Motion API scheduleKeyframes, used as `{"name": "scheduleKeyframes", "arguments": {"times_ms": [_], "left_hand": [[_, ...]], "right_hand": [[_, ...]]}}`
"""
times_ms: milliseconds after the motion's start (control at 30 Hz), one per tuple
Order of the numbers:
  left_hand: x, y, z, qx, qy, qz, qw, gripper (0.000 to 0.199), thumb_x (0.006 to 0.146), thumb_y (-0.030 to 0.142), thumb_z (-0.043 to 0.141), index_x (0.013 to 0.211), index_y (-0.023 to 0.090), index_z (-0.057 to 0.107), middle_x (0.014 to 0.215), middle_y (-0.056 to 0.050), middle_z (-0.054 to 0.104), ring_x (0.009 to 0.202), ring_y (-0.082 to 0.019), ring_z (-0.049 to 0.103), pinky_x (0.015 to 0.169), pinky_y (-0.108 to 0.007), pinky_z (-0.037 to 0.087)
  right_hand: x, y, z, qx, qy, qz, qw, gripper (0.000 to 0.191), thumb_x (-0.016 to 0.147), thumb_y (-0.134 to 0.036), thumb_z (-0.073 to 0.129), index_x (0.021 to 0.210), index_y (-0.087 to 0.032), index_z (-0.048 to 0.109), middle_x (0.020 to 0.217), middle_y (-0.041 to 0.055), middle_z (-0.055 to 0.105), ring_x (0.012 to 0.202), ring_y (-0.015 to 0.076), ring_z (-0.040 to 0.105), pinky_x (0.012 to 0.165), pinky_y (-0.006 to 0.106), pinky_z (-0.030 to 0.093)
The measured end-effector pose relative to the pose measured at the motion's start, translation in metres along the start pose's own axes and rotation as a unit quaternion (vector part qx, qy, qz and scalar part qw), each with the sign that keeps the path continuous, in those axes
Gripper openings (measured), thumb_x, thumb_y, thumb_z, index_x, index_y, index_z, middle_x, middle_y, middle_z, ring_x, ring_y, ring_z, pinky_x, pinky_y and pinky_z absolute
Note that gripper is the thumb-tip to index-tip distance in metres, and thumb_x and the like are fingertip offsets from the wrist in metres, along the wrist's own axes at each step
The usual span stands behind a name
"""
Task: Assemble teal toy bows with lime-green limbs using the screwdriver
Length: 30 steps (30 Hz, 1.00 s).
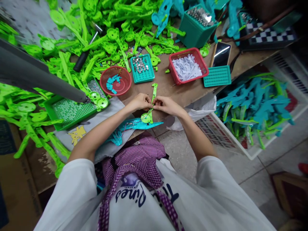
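My left hand [141,102] and my right hand [166,105] meet over a bright green plastic part [154,91], a long narrow arm with a round disc end. Fingertips of both hands are closed in a pinch at its middle; any small piece between them is too tiny to make out. Its disc end [146,117] lies over a blue plastic shell [134,124] near the table's front edge. Thin red wires and a small metallic piece show on the shell, partly behind my left forearm. A grey cloth [97,120] lies beneath the shell's left side.
Green parts [106,16] heap across the back and left, with a hammer [88,48] on them. Nearby stand a red round basket [125,84], a teal tray [142,78], a red basket of white strips [171,71] and a green basket [64,118]. A crate [218,133] stands right.
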<state>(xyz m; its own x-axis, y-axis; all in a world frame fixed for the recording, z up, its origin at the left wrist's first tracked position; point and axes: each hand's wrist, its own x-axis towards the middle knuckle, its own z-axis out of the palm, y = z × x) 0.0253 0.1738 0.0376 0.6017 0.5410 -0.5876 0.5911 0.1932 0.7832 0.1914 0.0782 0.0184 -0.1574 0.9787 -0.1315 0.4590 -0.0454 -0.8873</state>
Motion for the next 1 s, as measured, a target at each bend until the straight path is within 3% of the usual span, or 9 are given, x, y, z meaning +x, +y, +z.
{"name": "scheduleKeyframes", "arguments": {"times_ms": [100,233,400,500,667,800,900,1000], "left_hand": [[-0.001,0.000,0.001,-0.007,0.004,-0.005,1.000,0.020,0.073,0.001,0.077,0.071,0.011,0.061,0.053,0.005,0.061,0.047,-0.008,0.060,0.051,-0.018,0.050],[0.001,-0.001,0.001,-0.019,-0.003,-0.016,1.000,0.019,0.073,-0.002,0.075,0.071,0.011,0.062,0.054,0.004,0.063,0.046,-0.008,0.060,0.051,-0.018,0.050],[-0.001,-0.001,0.002,-0.042,0.006,-0.015,0.999,0.022,0.072,-0.003,0.076,0.069,0.011,0.060,0.050,0.005,0.060,0.043,-0.008,0.058,0.050,-0.018,0.049],[-0.003,0.000,0.003,-0.041,0.014,-0.008,0.999,0.024,0.071,-0.004,0.075,0.068,0.012,0.058,0.047,0.006,0.058,0.040,-0.007,0.055,0.048,-0.017,0.046],[-0.001,-0.003,0.002,-0.039,0.008,0.002,0.999,0.024,0.072,-0.003,0.074,0.070,0.013,0.056,0.048,0.007,0.057,0.042,-0.007,0.056,0.049,-0.017,0.046],[0.003,-0.013,-0.001,-0.025,-0.015,0.065,0.997,0.026,0.071,0.001,0.073,0.084,0.014,0.055,0.052,0.009,0.058,0.044,-0.008,0.057,0.050,-0.018,0.045],[0.003,-0.019,-0.003,0.014,-0.032,0.144,0.989,0.030,0.073,0.006,0.071,0.096,0.017,0.056,0.055,0.011,0.058,0.047,-0.008,0.056,0.052,-0.017,0.042],[0.000,-0.020,-0.004,0.105,-0.031,0.184,0.977,0.021,0.077,0.012,0.067,0.097,0.017,0.063,0.056,0.010,0.058,0.050,-0.008,0.056,0.056,-0.018,0.041]], "right_hand": [[-0.012,0.006,0.008,0.041,0.089,-0.002,0.995,0.026,0.085,-0.039,0.066,0.100,-0.018,0.068,0.086,0.0040,0.069,0.076,0.0173,0.061,0.069,0.029,0.046],[-0.033,0.010,0.023,0.022,0.216,-0.001,0.976,0.021,0.090,-0.037,0.060,0.097,-0.020,0.070,0.093,0.0057,0.071,0.082,0.0187,0.063,0.075,0.032,0.050],[-0.040,0.007,0.038,-0.089,0.251,-0.032,0.963,0.023,0.096,-0.030,0.052,0.103,-0.021,0.072,0.097,0.0078,0.071,0.088,0.0209,0.065,0.080,0.035,0.053],[-0.032,0.005,0.038,-0.165,0.237,-0.014,0.957,0.034,0.099,-0.027,0.044,0.119,-0.022,0.071,0.102,0.0096,0.069,0.095,0.0229,0.066,0.086,0.037,0.053],[-0.021,-0.006,0.034,-0.298,0.145,0.038,0.943,0.042,0.100,-0.024,0.039,0.132,-0.024,0.066,0.113,0.0109,0.067,0.099,0.0249,0.066,0.081,0.035,0.052],[-0.018,-0.015,0.025,-0.363,0.107,0.080,0.922,0.045,0.100,-0.021,0.037,0.137,-0.027,0.061,0.119,0.0094,0.065,0.098,0.0246,0.066,0.072,0.033,0.049],[-0.013,-0.012,0.010,-0.397,0.083,0.063,0.912,0.044,0.100,-0.021,0.038,0.136,-0.031,0.062,0.117,0.0086,0.065,0.103,0.0251,0.063,0.070,0.032,0.046],[-0.009,-0.003,-0.003,-0.415,0.066,0.012,0.907,0.045,0.099,-0.019,0.039,0.133,-0.030,0.065,0.115,0.0106,0.066,0.108,0.0266,0.059,0.072,0.033,0.046]]}}
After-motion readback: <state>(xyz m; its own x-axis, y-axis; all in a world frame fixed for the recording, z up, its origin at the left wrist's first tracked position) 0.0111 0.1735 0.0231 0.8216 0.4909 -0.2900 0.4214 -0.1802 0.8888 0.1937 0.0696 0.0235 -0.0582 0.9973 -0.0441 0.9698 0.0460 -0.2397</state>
